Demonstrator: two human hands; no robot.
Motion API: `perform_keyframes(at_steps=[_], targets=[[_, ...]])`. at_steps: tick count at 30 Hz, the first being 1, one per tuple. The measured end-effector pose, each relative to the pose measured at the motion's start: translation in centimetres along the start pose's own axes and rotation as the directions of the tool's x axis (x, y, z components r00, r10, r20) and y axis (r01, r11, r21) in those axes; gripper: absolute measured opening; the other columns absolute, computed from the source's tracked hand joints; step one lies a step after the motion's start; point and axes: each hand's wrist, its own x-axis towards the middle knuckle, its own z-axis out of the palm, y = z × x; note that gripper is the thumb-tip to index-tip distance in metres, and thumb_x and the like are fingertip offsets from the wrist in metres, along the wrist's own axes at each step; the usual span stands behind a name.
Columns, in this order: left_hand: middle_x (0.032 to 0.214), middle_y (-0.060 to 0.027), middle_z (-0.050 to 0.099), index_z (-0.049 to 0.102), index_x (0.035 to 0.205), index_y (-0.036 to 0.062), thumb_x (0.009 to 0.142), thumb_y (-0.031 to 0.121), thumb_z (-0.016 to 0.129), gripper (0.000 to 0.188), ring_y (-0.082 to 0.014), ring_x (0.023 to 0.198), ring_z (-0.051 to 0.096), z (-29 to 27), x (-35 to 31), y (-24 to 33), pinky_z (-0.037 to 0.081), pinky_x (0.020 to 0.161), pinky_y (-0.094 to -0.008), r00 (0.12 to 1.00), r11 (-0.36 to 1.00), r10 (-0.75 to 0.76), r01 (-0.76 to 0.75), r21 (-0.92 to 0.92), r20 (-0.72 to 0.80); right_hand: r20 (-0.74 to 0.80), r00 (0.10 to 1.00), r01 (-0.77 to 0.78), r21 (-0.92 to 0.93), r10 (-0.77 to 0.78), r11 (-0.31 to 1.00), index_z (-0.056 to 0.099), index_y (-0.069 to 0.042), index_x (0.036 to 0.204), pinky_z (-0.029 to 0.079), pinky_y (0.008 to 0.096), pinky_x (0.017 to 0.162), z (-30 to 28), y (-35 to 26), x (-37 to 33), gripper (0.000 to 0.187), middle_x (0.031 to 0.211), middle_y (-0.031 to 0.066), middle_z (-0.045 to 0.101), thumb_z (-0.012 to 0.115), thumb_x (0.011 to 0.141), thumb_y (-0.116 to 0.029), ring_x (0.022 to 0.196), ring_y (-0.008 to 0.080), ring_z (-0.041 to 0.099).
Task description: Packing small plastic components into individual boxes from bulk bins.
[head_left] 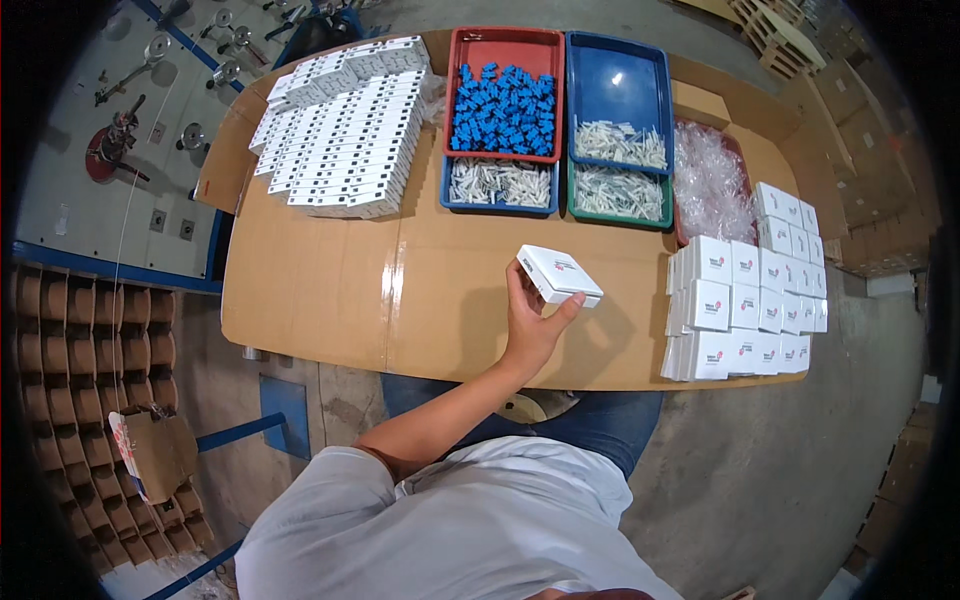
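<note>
My left hand (pixel 536 322) grips a small flat white cardboard box (pixel 560 272) above the front middle of the cardboard-covered table (pixel 330 290). The thumb presses its near right side and the fingers wrap its left side. The box is closed, with small print on its top, and is slightly tilted. To its right stand stacked white boxes (pixel 712 305) of a similar look. My right hand is not in view.
Long rows of white boxes (pixel 345 125) fill the back left. Behind the held box stand a red tray (pixel 507 45) of blue plastic pieces, blue trays (pixel 618 75) and a green tray (pixel 615 217) with small white pieces. Clear plastic bags (pixel 712 180) lie right of them.
</note>
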Motion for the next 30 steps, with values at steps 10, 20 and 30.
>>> perform_keyframes(at_steps=[10, 20, 30], targets=[[0.133, -0.0119, 0.051, 0.035, 0.139, 0.0050, 0.086, 0.003, 0.081, 0.070, -0.0223, 0.126, 0.055, -2.1, -5.1, -0.4, 0.048, 0.108, -0.0383, 0.985, 0.985, 0.164, -0.167, -0.045, -0.062, 0.166, 0.975, -0.159, 0.049, 0.149, 0.986, 0.070, 0.004, 0.103, 0.053, 0.0381, 0.061, -1.5, 8.2, -4.9, 0.024, 0.091, 0.0132, 0.074, 0.057, 0.100, -0.016, 0.068, 0.0213, 0.066], [0.130, -0.0119, 0.053, 0.036, 0.138, 0.0042, 0.085, 0.007, 0.084, 0.072, -0.0212, 0.120, 0.059, -1.9, -11.1, 2.9, 0.051, 0.104, -0.0366, 0.958, 0.958, 0.285, -0.282, -0.056, 0.043, 0.219, 0.975, 0.006, -0.141, 0.025, 0.990, 0.071, 0.005, 0.106, 0.056, 0.0407, 0.060, -2.4, 14.7, -5.6, 0.022, 0.094, 0.0133, 0.075, 0.058, 0.095, -0.009, 0.071, 0.0225, 0.069], [0.129, -0.0096, 0.053, 0.038, 0.138, 0.0040, 0.088, 0.010, 0.082, 0.066, -0.0193, 0.119, 0.058, -1.7, -13.3, 3.0, 0.052, 0.102, -0.0352, 0.946, 0.945, 0.322, -0.318, -0.077, 0.036, 0.337, 0.928, 0.260, -0.275, -0.161, 0.925, 0.072, 0.004, 0.075, 0.052, 0.0354, 0.062, -4.3, 0.8, -6.8, 0.041, 0.067, 0.0091, 0.070, 0.054, 0.099, -0.024, 0.062, 0.0165, 0.063]])
